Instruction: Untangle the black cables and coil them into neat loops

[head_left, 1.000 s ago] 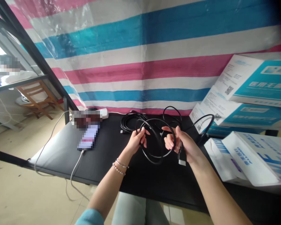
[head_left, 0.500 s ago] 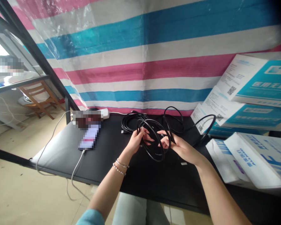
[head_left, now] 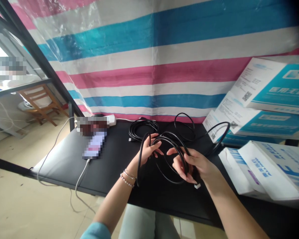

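Loops of a black cable hang between my two hands, above the black tabletop. My right hand is closed around the bundled strands on the right, thumb on top. Below its fingers a small pale cable end sticks out. My left hand pinches the cable on the left, and one strand drops over the back of that hand toward the wrist. Behind my left hand a separate coiled black cable lies on the table.
More black cable loops toward the blue-and-white boxes on the right. White cartons sit in front of them. On the left lies a phone with a charging cord, near a white power strip. A striped sheet hangs behind.
The loops have shifted and spread, with a strand now over the back of my left hand. My right hand has turned and closed more around the bundle, slightly lower.
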The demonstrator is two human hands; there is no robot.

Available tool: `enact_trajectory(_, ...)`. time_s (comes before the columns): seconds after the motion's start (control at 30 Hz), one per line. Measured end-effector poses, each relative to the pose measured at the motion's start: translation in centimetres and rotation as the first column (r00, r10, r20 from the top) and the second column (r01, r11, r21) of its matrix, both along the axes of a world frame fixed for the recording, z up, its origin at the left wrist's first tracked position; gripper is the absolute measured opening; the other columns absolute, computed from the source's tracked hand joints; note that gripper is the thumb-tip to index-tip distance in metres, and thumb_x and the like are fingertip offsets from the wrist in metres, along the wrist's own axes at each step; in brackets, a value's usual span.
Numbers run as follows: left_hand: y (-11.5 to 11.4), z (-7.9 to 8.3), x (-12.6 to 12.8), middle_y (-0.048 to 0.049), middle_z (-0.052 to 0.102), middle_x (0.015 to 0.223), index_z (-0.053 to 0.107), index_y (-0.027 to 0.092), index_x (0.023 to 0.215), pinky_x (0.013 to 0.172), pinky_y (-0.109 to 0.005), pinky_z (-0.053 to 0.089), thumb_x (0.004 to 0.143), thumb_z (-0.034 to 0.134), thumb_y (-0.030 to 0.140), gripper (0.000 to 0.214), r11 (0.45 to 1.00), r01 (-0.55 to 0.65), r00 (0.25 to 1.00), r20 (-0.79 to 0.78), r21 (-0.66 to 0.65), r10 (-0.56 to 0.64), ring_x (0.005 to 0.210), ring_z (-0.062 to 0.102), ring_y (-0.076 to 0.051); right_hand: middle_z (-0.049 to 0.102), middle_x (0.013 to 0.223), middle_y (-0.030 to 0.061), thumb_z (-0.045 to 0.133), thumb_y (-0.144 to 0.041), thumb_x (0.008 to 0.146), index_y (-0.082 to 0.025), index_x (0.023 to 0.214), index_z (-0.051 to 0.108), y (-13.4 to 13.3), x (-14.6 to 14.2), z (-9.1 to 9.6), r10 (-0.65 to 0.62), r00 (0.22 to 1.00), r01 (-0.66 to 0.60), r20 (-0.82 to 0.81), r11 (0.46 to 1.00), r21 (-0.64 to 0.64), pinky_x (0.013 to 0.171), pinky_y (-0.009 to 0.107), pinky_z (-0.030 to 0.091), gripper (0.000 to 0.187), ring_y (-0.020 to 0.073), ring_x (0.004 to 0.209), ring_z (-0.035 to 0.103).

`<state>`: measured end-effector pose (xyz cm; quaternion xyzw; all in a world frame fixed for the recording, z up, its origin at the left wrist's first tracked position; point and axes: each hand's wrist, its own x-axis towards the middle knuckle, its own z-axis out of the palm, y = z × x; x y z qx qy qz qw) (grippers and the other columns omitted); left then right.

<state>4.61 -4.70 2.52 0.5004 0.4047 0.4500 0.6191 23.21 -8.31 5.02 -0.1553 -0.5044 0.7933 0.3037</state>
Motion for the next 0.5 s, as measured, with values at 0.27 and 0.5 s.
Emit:
enact_trajectory(0.27, 1.0, -1.8, -0.2, -0.0015, 0.06, 0.066, 0.056, 0.011, 0.094, 0.038, -0.017, 0.034, 0.078, 0.053, 0.045, 0.038, 0.986, 0.075, 0.996, -0.064, 0.147, -0.066, 0.038, 0.045, -0.003, 0.056, 0.049, -0.0008, 0.054, -0.049, 0.08, -0.014, 0.112, 0.055, 0.1, -0.4, -0.2, -0.036, 0.999, 0.036, 0.008, 0.999, 0.017, 0.026, 0.015, 0.025, 0.048, 0.0061, 0.031, 0.039)
enact_trajectory(0.5, 1.3, -1.1, -0.6, -0.0004, 0.058, 0.061, 0.06, 0.012, 0.087, 0.04, -0.017, 0.033, 0.08, 0.049, 0.043, 0.034, 0.967, -0.091, 0.965, -0.22, 0.236, 0.144, 0.04, 0.044, -0.005, 0.055, 0.055, 0.0011, 0.046, -0.048, 0.085, -0.011, 0.099, 0.061, 1.1, -0.1, -0.7, -0.253, 0.965, 0.242, 0.073, 0.961, 0.133, 0.043, 0.023, 0.035, 0.043, 0.0101, 0.046, 0.049)
